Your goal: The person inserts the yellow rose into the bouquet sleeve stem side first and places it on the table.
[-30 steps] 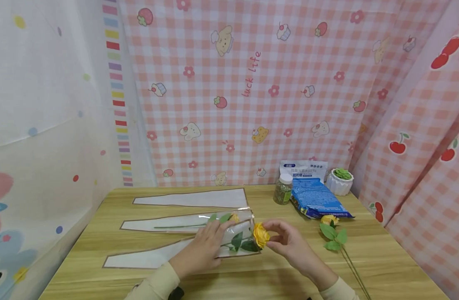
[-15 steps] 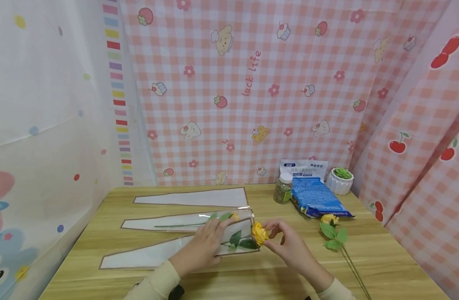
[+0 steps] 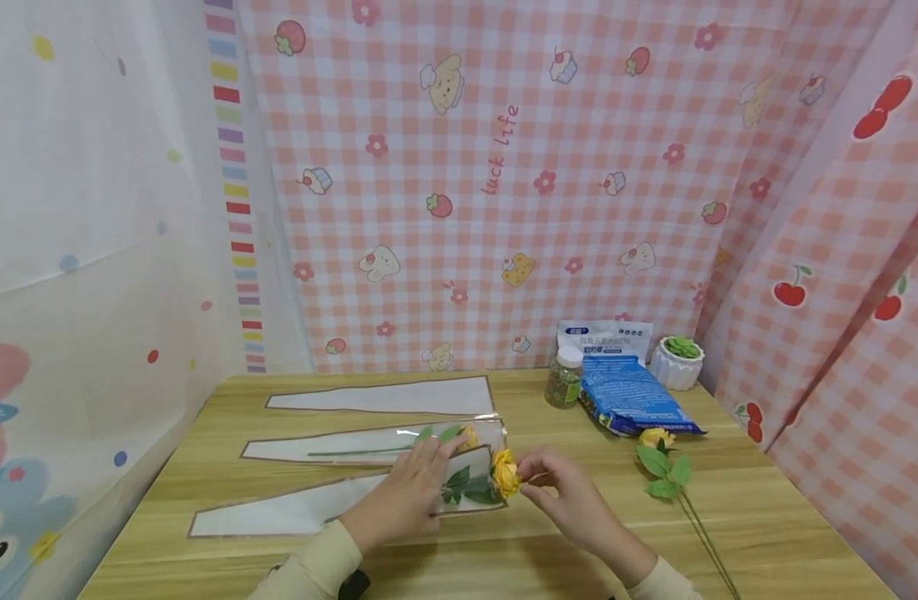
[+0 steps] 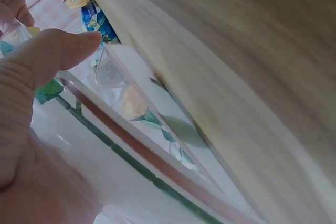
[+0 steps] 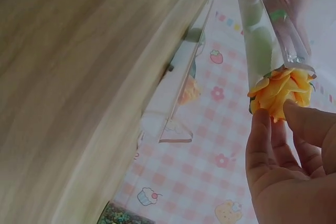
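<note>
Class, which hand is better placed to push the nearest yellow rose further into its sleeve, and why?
Probably the right hand: it pinches the yellow rose at the mouth of the brown-edged sleeve. The left hand grips that sleeve farther back, seemingly suited to steadying.

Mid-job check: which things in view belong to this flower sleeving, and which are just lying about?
Likely part of the job:
yellow rose, pinched by the right hand
near sleeve, held by the left hand
middle sleeve, with a sleeved rose
far sleeve
loose yellow rose

Apparently just lying about:
white-capped jar
blue bag
white pouch
potted succulent
</note>
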The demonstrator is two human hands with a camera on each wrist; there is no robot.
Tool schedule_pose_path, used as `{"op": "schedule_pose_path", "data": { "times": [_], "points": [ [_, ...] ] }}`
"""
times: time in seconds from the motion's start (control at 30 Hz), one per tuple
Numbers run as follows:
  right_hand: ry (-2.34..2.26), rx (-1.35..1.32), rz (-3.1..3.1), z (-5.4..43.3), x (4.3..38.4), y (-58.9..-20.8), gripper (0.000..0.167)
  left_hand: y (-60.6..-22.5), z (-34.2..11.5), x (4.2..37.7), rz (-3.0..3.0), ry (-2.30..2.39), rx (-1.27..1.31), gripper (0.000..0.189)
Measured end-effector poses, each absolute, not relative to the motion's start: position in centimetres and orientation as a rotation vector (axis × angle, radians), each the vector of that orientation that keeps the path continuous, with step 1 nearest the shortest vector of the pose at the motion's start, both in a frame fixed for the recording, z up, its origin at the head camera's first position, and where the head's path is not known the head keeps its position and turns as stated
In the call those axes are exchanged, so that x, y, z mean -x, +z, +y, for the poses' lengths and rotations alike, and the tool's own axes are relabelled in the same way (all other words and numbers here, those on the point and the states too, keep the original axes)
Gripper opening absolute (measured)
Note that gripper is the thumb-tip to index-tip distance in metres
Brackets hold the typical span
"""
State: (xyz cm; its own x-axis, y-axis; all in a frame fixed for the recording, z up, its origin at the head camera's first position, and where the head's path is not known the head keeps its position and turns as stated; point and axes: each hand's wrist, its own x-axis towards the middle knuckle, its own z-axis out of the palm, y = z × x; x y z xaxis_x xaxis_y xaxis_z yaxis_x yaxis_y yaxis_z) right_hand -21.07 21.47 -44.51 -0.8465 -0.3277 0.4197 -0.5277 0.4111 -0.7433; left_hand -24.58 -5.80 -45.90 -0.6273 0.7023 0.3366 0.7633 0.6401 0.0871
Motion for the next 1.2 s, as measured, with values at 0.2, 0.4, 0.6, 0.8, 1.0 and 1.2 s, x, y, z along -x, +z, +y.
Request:
{"op": "schedule_pose_path", "data": {
  "times": [0.2, 0.4, 0.6, 0.8, 1.0, 1.2],
  "points": [
    [1.345, -0.795, -2.427, 21.0, 21.0, -44.8, 0.022, -45.9, -5.8, 24.6, -2.598, -0.332, 1.184, 0.117],
    [1.341, -0.774, -2.410, 20.4, 20.9, -44.8, 0.020, -45.7, -5.6, 24.6, -2.588, -0.322, 1.179, 0.122],
    [1.272, -0.724, -2.430, 19.8, 20.9, -44.9, 0.027, -45.7, -5.4, 24.6, -2.567, -0.324, 1.183, 0.122],
    [1.212, -0.795, -2.446, 19.5, 20.9, -45.0, 0.023, -45.7, -5.3, 24.6, -2.563, -0.328, 1.188, 0.125],
    [1.282, -0.835, -2.457, 19.2, 20.7, -44.8, 0.023, -45.6, -5.1, 24.6, -2.561, -0.351, 1.191, 0.125],
    [1.573, -0.793, -2.541, 19.1, 20.3, -44.4, 0.029, -45.9, -5.0, 24.7, -2.530, -0.330, 1.207, 0.124]
  ]
}}
